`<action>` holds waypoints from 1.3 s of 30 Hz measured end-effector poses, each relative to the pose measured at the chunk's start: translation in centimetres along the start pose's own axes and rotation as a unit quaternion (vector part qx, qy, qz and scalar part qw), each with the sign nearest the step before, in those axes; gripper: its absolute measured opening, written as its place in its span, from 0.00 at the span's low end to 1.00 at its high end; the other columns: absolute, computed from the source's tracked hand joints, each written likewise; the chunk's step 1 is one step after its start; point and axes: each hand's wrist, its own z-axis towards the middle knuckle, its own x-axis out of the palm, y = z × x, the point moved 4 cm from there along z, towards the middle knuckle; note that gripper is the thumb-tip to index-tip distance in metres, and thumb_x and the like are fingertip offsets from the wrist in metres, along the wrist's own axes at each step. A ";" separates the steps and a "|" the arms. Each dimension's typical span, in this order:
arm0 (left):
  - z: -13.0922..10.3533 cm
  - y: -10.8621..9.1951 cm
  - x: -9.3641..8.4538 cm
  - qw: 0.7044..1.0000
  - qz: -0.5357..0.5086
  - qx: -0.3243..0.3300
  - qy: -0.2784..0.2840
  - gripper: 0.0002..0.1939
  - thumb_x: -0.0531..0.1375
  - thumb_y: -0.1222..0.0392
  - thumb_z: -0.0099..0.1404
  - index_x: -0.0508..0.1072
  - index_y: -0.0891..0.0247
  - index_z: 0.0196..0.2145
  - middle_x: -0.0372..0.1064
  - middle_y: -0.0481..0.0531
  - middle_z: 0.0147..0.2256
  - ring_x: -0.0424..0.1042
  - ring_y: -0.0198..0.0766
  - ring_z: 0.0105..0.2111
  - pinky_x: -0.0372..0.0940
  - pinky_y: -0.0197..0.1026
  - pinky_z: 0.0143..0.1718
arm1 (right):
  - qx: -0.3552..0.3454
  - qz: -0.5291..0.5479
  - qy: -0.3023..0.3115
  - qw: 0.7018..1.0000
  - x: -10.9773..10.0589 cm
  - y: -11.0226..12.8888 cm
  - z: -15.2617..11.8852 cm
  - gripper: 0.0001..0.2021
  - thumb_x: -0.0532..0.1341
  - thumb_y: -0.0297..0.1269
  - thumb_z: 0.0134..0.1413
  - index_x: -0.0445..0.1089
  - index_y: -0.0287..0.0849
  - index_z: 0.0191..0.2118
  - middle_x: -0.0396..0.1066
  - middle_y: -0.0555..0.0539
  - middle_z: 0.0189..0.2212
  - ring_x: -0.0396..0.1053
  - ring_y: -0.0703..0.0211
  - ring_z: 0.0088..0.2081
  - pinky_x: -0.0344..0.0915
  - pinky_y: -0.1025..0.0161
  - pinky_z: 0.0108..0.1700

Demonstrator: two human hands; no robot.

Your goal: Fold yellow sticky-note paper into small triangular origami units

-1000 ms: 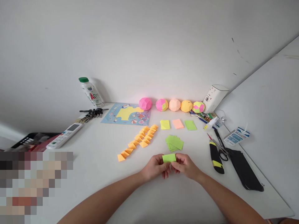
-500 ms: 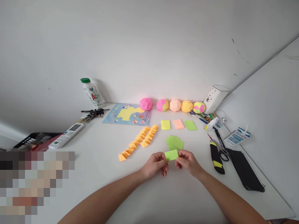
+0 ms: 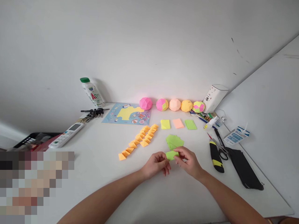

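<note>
A small green paper (image 3: 171, 155) is held between my two hands above the white table. My left hand (image 3: 157, 164) pinches its left end between thumb and fingers. At its right end, my right hand (image 3: 187, 159) has thumb and index finger on the upper right corner. Just beyond lies a loose pile of green papers (image 3: 174, 141). Two rows of folded orange paper pieces (image 3: 133, 144) lie to the left. Farther back are a yellow pad (image 3: 165, 124), a peach pad (image 3: 178, 123) and a green pad (image 3: 191, 124).
Several faceted paper balls (image 3: 175, 105) line the wall beside a blue picture board (image 3: 109, 117). A bottle (image 3: 92, 93) and remote control (image 3: 66, 135) are at left. Box cutter (image 3: 216, 157), scissors (image 3: 223, 154), black pouch (image 3: 245, 169) and small carton (image 3: 235, 136) sit at right.
My right hand has shifted slightly up and left over the green paper, its fingers now covering more of the right end. My left hand still grips the other end.
</note>
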 end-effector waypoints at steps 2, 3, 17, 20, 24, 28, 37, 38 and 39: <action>0.0 -0.2 0.0 1.000 -0.016 0.009 0.018 0.16 0.59 0.49 0.58 0.61 0.65 0.29 0.72 0.54 0.25 0.71 0.36 0.20 0.64 0.36 0.19 | 0.011 0.015 0.000 1.000 0.1 -0.3 -0.1 0.07 0.56 0.37 0.55 0.64 0.43 0.40 0.67 0.47 0.32 0.66 0.65 0.23 0.67 0.65 0.26; 0.0 -0.3 0.0 0.999 -0.025 0.011 0.026 0.16 0.56 0.48 0.60 0.62 0.66 0.30 0.72 0.56 0.27 0.72 0.37 0.21 0.64 0.37 0.19 | 0.012 0.021 -0.002 1.000 0.1 -0.4 -0.1 0.07 0.56 0.37 0.55 0.64 0.43 0.40 0.67 0.47 0.32 0.66 0.65 0.23 0.67 0.65 0.26; 0.4 -0.6 -0.5 0.999 -0.052 -0.016 -0.001 0.19 0.63 0.51 0.53 0.69 0.68 0.36 0.69 0.51 0.24 0.69 0.35 0.21 0.65 0.37 0.21 | -0.112 -0.048 0.034 0.992 0.0 0.9 0.2 0.05 0.56 0.28 0.53 0.67 0.44 0.31 0.68 0.42 0.41 0.68 0.55 0.43 0.67 0.59 0.41; 0.5 -0.3 -0.7 0.999 -0.040 -0.020 -0.021 0.18 0.62 0.48 0.54 0.68 0.68 0.31 0.68 0.49 0.19 0.68 0.34 0.18 0.65 0.37 0.21 | -0.121 -0.076 0.042 0.989 0.1 0.8 0.2 0.05 0.56 0.29 0.52 0.67 0.45 0.31 0.67 0.42 0.42 0.68 0.55 0.43 0.66 0.58 0.45; 0.4 -0.2 -0.7 0.999 -0.027 -0.004 -0.038 0.18 0.60 0.47 0.55 0.66 0.67 0.29 0.69 0.50 0.20 0.69 0.34 0.19 0.64 0.35 0.19 | -0.126 -0.088 0.069 0.986 0.4 0.6 0.1 0.03 0.58 0.31 0.52 0.68 0.45 0.32 0.65 0.43 0.43 0.67 0.55 0.43 0.66 0.58 0.43; 0.2 -0.2 -0.4 0.999 -0.009 0.013 -0.035 0.17 0.59 0.47 0.57 0.65 0.67 0.30 0.70 0.51 0.22 0.71 0.36 0.21 0.64 0.35 0.17 | -0.104 -0.073 0.065 0.990 0.3 0.7 0.2 0.04 0.59 0.34 0.52 0.70 0.44 0.29 0.67 0.44 0.38 0.68 0.56 0.37 0.66 0.59 0.40; 0.2 -0.1 -0.1 1.000 0.007 0.022 -0.017 0.16 0.56 0.47 0.59 0.64 0.66 0.32 0.71 0.51 0.28 0.72 0.37 0.23 0.64 0.35 0.19 | 0.072 0.049 0.053 0.995 0.7 0.9 0.3 0.06 0.59 0.33 0.52 0.69 0.41 0.26 0.67 0.48 0.26 0.66 0.60 0.29 0.64 0.64 0.30; 0.2 -0.1 0.0 1.000 0.009 0.021 -0.012 0.16 0.56 0.48 0.60 0.65 0.66 0.33 0.71 0.51 0.28 0.72 0.37 0.23 0.64 0.35 0.19 | 0.084 0.061 0.053 0.993 0.7 0.8 0.2 0.06 0.59 0.33 0.52 0.69 0.41 0.26 0.67 0.48 0.26 0.66 0.60 0.29 0.64 0.64 0.30; 0.1 -0.1 0.0 1.000 0.010 0.019 -0.006 0.16 0.55 0.48 0.61 0.65 0.66 0.33 0.71 0.51 0.28 0.72 0.37 0.23 0.64 0.35 0.19 | 0.092 0.071 0.054 0.992 0.8 0.8 0.1 0.06 0.58 0.33 0.53 0.68 0.41 0.27 0.68 0.48 0.26 0.66 0.60 0.28 0.65 0.64 0.30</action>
